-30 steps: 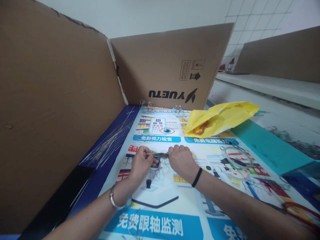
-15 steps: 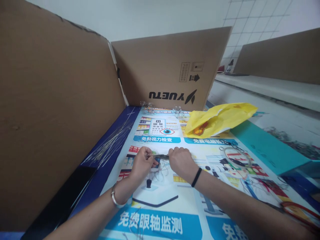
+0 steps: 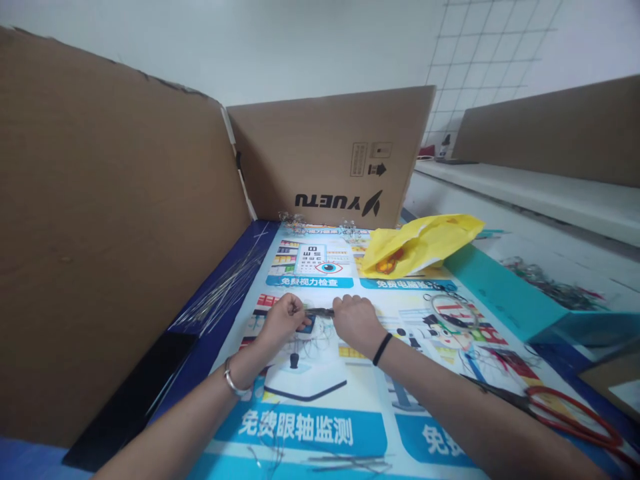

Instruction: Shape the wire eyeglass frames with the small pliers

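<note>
My right hand (image 3: 357, 323) is wrapped round a pair of pliers (image 3: 321, 312), its dark jaws pointing left toward my other hand. The handles are hidden in the fist. Thumb and fingers of my left hand (image 3: 284, 319) are pinched together at the tip of the jaws. What they hold is too small and covered to make out. Thin loose wires (image 3: 313, 343) lie on the printed sheet just below both hands, beside a small dark blue patch under the left fingertips.
Straight wires (image 3: 220, 297) lie at the left by a black flat object (image 3: 135, 393). Red-handled scissors (image 3: 570, 413) rest at the right. A yellow bag (image 3: 425, 243), a teal box (image 3: 505, 287) of tangled wire and cardboard panels (image 3: 330, 153) stand around.
The view has shifted, bringing the scissors and some wires at the front edge more fully into sight. Both hands keep nearly the same pose at the pliers.
</note>
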The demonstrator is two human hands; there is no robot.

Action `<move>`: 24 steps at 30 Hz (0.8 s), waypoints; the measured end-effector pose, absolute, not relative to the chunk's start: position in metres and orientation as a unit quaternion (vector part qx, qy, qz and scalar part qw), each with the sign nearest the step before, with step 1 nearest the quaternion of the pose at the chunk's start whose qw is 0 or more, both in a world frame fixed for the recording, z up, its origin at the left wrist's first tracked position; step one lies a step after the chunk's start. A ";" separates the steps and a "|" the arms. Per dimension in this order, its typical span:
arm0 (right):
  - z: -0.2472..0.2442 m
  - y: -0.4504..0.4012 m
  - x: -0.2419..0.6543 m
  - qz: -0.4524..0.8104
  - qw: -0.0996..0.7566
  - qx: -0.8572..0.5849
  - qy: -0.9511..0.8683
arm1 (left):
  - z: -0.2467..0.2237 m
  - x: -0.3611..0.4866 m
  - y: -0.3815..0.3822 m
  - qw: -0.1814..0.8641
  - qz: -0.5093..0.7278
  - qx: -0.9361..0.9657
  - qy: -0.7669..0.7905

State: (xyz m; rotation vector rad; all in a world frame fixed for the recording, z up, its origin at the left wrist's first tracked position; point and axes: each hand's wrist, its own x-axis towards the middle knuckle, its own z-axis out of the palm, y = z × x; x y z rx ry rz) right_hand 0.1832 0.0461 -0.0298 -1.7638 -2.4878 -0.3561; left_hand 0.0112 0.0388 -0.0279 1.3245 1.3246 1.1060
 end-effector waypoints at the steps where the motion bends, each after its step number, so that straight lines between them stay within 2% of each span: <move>1: -0.029 0.046 0.186 -0.104 0.038 -0.577 -0.809 | -0.029 0.009 0.040 0.460 0.447 0.550 0.535; 11: -0.026 0.052 0.197 -0.050 0.041 -0.584 -0.809 | -0.044 -0.013 0.055 0.380 0.448 0.617 0.524; 19: -0.027 0.059 0.199 -0.041 0.040 -0.575 -0.816 | -0.047 -0.022 0.064 0.230 0.395 0.665 0.590; 24: -0.027 0.059 0.198 -0.047 0.033 -0.574 -0.817 | -0.051 -0.023 0.066 0.195 0.380 0.703 0.569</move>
